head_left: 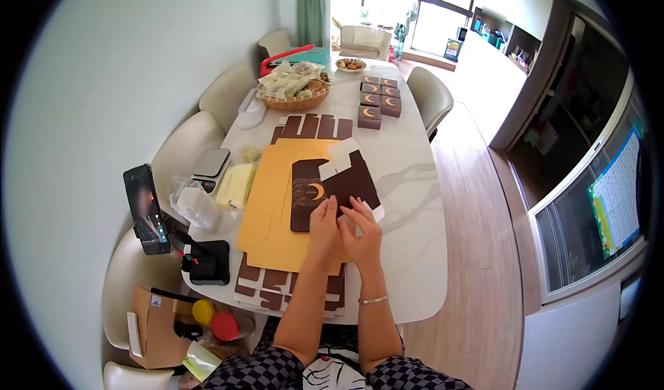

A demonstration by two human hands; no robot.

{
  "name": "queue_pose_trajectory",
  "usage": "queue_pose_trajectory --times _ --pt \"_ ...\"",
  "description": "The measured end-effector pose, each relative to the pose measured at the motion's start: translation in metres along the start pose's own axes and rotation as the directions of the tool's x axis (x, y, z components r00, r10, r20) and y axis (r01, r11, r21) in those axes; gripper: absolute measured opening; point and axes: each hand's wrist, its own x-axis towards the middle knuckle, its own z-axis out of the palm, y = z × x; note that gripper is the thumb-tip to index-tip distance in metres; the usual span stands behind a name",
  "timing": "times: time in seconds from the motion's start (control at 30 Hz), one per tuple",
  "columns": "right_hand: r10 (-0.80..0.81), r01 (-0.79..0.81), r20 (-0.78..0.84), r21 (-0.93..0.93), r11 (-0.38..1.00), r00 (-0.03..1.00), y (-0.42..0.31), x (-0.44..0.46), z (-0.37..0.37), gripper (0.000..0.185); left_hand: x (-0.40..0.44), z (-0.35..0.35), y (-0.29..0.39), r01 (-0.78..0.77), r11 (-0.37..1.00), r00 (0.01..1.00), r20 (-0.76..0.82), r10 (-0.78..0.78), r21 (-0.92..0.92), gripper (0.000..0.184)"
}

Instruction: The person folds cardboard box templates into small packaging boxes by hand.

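A dark brown flat carton piece (305, 175) with an orange crescent and white tabs is partly folded above a stack of yellow cardboard sheets (266, 196). My left hand (323, 220) pinches its near edge, just right of the crescent. My right hand (362, 227) is beside it, fingers bent and fingertips on the dark panel near the lower right corner. The fingers hide part of the carton's near edge. More flat brown-and-white carton blanks (315, 127) stick out beyond the yellow sheets, and others (270, 279) lie under their near end.
Several finished crescent boxes (369, 116) stand at the far right. Behind the sheets are a wicker basket (297, 103) of packets and a bowl (351, 65). Left are a kitchen scale (211, 161), a tissue pack (236, 185) and a phone (146, 210) on a stand. Chairs (429, 99) line the table.
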Motion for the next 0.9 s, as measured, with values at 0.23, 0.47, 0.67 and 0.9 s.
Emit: queue_pose_trajectory --times 0.23,0.47,0.67,0.9 --pt "0.204 -0.217 -0.195 -0.047 0.975 0.959 0.027 0.004 -0.025 0.042 -0.002 -0.022 -0.004 0.002 0.996 0.977 -0.212 -0.021 -0.086 0.024" --pt "0.461 -0.425 0.016 0.413 0.805 0.887 0.04 0.001 -0.037 0.047 -0.002 -0.011 0.003 0.055 0.97 0.971 -0.213 -0.108 -0.237 0.019" --pt "0.434 -0.421 0.046 0.352 0.836 0.9 0.037 0.001 -0.038 0.045 -0.006 -0.006 0.014 0.103 0.956 0.972 -0.175 -0.155 -0.274 0.015" --pt "0.474 -0.505 0.184 0.419 0.754 0.861 0.039 -0.001 -0.043 0.042 -0.01 -0.003 0.014 0.154 0.907 0.988 0.076 -0.135 -0.391 0.043"
